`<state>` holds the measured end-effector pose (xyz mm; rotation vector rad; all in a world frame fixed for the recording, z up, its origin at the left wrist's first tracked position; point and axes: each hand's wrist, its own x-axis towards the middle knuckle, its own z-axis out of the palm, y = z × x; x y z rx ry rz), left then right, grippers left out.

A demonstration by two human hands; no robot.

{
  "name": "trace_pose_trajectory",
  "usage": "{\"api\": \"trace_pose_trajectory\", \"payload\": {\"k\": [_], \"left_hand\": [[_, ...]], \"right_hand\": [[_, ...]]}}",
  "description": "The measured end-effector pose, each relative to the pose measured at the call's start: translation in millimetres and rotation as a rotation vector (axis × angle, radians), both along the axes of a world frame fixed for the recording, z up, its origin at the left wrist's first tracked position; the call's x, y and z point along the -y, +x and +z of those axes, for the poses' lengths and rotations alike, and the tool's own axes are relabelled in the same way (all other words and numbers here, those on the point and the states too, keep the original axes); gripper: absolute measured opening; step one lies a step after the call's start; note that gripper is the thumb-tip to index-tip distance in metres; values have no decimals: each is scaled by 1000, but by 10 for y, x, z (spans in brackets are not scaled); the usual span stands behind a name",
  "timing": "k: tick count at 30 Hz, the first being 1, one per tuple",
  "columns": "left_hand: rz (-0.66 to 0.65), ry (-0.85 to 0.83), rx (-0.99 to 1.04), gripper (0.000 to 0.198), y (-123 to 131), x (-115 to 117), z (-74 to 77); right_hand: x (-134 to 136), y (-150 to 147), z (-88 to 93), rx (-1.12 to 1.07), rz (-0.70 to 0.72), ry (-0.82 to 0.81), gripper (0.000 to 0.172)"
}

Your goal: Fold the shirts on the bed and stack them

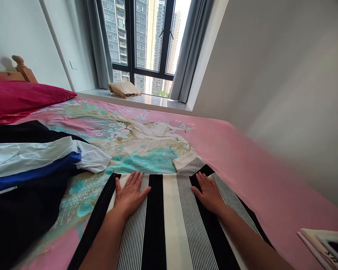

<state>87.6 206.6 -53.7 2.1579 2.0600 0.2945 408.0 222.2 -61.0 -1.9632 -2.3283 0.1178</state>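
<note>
A black, cream and pinstriped garment (173, 213) lies spread on the bed, its stripes running away from me. My left hand (131, 195) rests flat on it near the far left corner, fingers spread. On the far right part of the same cloth lies my right hand (208, 191), palm down with the thumb apart from the fingers. Beyond the right hand, a short striped piece that looks like a sleeve (187, 161) sticks out past the far edge. The near end of the garment runs out of view.
To the left lie a white, blue and black garment (90, 155) and a red pillow (28, 95). A folded printed cloth (326, 245) sits at the lower right on the pink bedsheet (242, 157). On the windowsill (154, 100) is a tan folded item (124, 89). A wall (284, 93) borders the right side.
</note>
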Motion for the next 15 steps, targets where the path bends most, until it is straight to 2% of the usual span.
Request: {"api": "trace_pose_trajectory", "payload": {"k": [4,7,9,12,15], "left_hand": [[135,-2,-30,78,-51,-110,53],[153,-10,-37,78,-35,-161,107],[164,-6,-38,68,-118,-187,133],[248,37,2,49,-445,-267,173],[315,54,166,37,-857,-408,249]], "right_hand": [[-124,174,-95,-4,-56,42,73],[-92,143,-45,-26,-57,31,73],[-71,117,15,-51,-59,18,74],[-63,113,86,-103,-55,21,75],[-60,129,110,-148,-50,52,72]]}}
